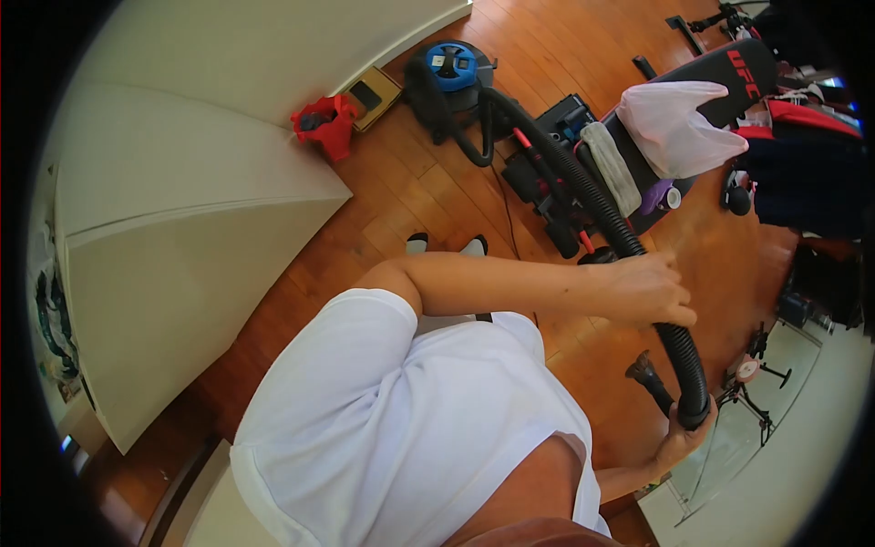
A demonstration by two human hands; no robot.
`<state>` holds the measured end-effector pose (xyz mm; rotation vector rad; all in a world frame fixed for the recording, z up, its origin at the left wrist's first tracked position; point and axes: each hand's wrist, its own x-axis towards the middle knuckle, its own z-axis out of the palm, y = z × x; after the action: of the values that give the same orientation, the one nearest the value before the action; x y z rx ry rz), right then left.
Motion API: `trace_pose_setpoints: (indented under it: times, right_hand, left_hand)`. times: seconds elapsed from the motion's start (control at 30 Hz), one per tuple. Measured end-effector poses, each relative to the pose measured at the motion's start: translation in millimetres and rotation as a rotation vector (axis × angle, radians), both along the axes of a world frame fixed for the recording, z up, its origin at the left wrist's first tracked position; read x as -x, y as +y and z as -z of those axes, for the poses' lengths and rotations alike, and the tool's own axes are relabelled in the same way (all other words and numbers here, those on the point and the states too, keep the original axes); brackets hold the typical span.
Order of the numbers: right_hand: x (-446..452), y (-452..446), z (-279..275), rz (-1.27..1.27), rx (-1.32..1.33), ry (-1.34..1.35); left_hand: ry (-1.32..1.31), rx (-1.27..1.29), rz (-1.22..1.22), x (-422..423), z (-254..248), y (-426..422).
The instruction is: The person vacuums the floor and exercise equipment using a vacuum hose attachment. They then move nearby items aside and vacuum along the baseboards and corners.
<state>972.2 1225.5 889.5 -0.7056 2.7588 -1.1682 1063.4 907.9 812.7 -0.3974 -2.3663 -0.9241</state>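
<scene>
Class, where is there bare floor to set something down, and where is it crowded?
Wooden floor is bare between the red container, white cabinet and feet, and between the left hand and dark clothes. It is crowded around the bench, with its plastic bag, cloth and the hose alongside.

Beyond the left grip (645, 288): UFC bench (740, 75), with plastic bag (679, 128) and light cloth (612, 170) on it. Well left of that grip: red container (330, 135), shallow box (375, 108) beside it, white cabinet (182, 283). Ahead-right: dark garments (807, 182). Wood floor (410, 182) below.
</scene>
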Motion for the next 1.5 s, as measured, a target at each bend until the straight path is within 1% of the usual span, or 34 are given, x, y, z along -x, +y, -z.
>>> trace_pose_setpoints:
  times: [0.1, 0.17, 0.2, 0.27, 0.33, 0.4, 0.47, 0.53, 0.57, 0.63, 0.67, 0.7, 0.73, 0.77, 0.87, 0.9, 1.0, 1.07, 1.13, 1.2, 1.27, 1.3, 1.33, 1.4, 1.43, 1.5]
  right_hand:
    - [-11, -18, 20, 0.025, 0.113, -0.066]
    - [-24, -48, 38, 0.097, 0.177, -0.155]
    - [-28, -56, 54, 0.104, 0.233, -0.142]
    - [-32, -61, 92, 0.202, 0.302, -0.296]
    - [-49, -81, 123, 0.203, 0.505, -0.511]
    - [-62, -96, 153, 0.224, 0.577, -0.668]
    - [-80, -117, 175, 0.204, 0.641, -0.834]
    - [-101, -142, 185, 0.19, 0.719, -1.032]
    - [-112, -154, 187, 0.214, 0.816, -1.138]
    - [-134, -178, 184, 0.259, 1.006, -1.352]
    - [-143, -186, 185, 0.246, 1.046, -1.409]
    - [-151, -193, 186, 0.231, 1.084, -1.468]
    - [-159, -199, 187, 0.215, 1.121, -1.527]
    - [-169, -205, 187, 0.213, 1.139, -1.527]
    - [-184, -217, 185, 0.303, 1.099, -1.619]
    - [-192, -217, 171, 0.27, 0.956, -1.537]
    - [-191, -204, 173, 0.006, 0.594, -0.932]
    - [-190, -204, 176, 0.005, 0.312, -0.166]
    - [-193, -212, 161, -0.196, 0.077, 0.256]
    - [-195, -219, 132, -0.581, -0.101, 0.333]
    - [-202, -229, 138, -0.702, -0.114, -0.092]
    - [-207, -236, 142, -0.759, -0.117, -0.306]
    - [-210, -243, 143, -0.725, -0.241, -0.274]
    - [-210, -260, 146, -0.659, -0.49, -0.209]
    - [-202, -262, 161, -0.655, -0.396, -0.106]
    - [-185, -275, 179, -0.607, -0.366, -0.078]
  left_hand:
    - [0.308, 0.028, -0.352, 3, 0, -21]
    - [0.244, -0.102, -0.452, -8, -4, -34]
    - [0.215, -0.169, -0.498, -13, -4, -39]
    - [0.101, -0.255, -0.488, -38, 12, -45]
    - [0.001, -0.334, -0.465, -66, 36, -44]
    - [-0.32, -0.353, -0.282, -103, 52, -39]
    - [-0.368, -0.196, -0.243, -128, 86, -18]
    - [-0.447, -0.18, -0.165, -155, 101, -1]
    - [-0.486, -0.171, -0.127, -167, 106, 3]
    - [-0.625, -0.046, -0.114, -191, 98, -2]
    - [-0.696, 0.017, -0.109, -200, 95, -5]
    - [-0.552, 0.116, -0.321, -208, 98, -4]
    - [-0.553, 0.082, -0.336, -215, 101, -8]
    - [-0.555, 0.048, -0.35, -222, 104, -15]
    - [-0.619, -0.072, -0.349, -242, 100, -36]
    - [-0.645, -0.091, -0.335, -249, 98, -42]
    - [-0.653, -0.083, -0.309, -263, 106, -46]
    - [-0.677, -0.044, -0.285, -266, 115, -45]
    - [-0.738, 0.009, -0.247, -264, 116, -47]
    - [-0.739, 0.04, -0.205, -257, 121, -52]
    - [-0.756, 0.087, -0.156, -244, 120, -58]
    - [-0.773, 0.115, -0.137, -237, 111, -63]
    - [-0.789, 0.142, -0.122, -230, 106, -69]
    - [-0.73, 0.193, -0.156, -218, 113, -79]
    - [-0.704, 0.216, -0.173, -212, 119, -84]
    - [-0.411, 0.091, -0.339, -203, 136, -98]
